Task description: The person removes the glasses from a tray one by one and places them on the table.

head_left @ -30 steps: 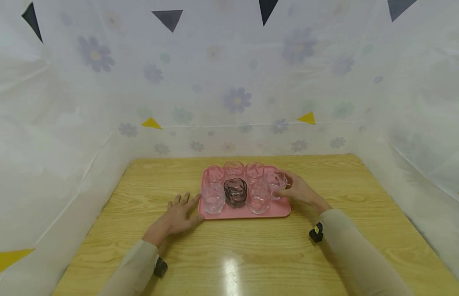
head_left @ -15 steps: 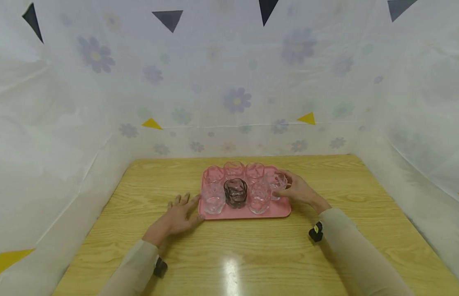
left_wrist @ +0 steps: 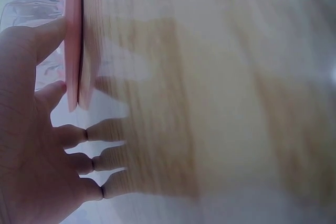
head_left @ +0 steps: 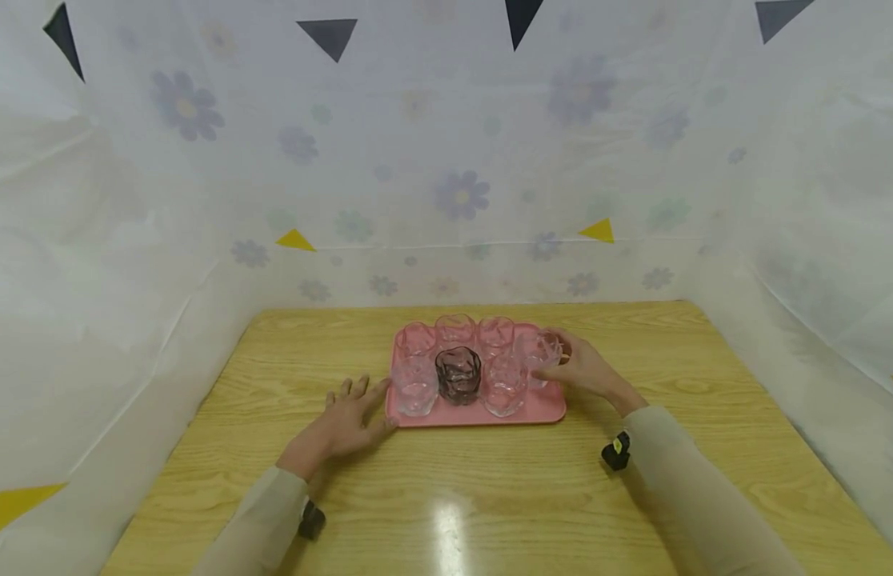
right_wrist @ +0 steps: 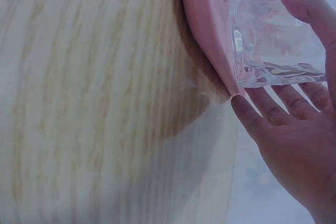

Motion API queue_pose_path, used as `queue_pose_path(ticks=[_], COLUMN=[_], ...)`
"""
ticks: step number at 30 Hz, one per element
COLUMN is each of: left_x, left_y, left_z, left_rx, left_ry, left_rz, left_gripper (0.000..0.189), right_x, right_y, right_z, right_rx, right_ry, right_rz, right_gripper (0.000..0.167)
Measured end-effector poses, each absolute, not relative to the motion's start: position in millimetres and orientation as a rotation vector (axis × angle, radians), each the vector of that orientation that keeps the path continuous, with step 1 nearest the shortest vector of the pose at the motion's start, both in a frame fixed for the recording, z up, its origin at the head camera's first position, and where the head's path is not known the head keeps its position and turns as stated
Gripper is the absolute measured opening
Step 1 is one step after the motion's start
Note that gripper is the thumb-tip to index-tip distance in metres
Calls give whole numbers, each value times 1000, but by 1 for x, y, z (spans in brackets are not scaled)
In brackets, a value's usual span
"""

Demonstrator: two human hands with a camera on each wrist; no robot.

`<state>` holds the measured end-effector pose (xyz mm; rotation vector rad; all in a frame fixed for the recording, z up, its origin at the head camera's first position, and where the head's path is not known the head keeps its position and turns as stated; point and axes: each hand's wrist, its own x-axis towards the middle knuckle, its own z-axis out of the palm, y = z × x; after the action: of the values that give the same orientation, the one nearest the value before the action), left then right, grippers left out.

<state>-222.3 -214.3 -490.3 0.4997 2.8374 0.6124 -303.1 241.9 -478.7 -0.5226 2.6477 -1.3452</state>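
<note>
A pink tray on the table bears several clear glasses and a dark smoky glass in the middle of the front row. My right hand holds a clear glass at the tray's right end, thumb on the near side and fingers around the far side. In the right wrist view this glass stands over the tray's edge area; whether its base rests on the tray I cannot tell. With fingers spread, my left hand touches the tray's left edge with thumb and index finger. Another clear glass stands close to it.
Wood-grain table surrounds the tray. White flower-printed sheeting encloses the back and sides. Along the tray's back stand more clear glasses, among them one at the far middle.
The right hand and its clear glass have shifted very slightly right; the glass looks a little different in angle. The left hand and the tray have stayed put.
</note>
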Motion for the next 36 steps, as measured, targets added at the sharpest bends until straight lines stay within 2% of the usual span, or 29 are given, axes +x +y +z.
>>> queue_pose_path(ticks=[6, 14, 36], left_x=[-221, -221, -222], left_y=[-214, -214, -215], left_z=[-488, -487, -491], left_rx=[500, 509, 504], left_ry=[2841, 2836, 2836], left_rz=[604, 592, 604], left_gripper=[82, 82, 82], right_x=[-300, -297, -287], right_y=[249, 269, 369], right_z=[-466, -458, -451], right_rx=[-531, -492, -128], right_ry=[2658, 2730, 2851], right_rz=[-1396, -1390, -1335], right_gripper=[81, 77, 94])
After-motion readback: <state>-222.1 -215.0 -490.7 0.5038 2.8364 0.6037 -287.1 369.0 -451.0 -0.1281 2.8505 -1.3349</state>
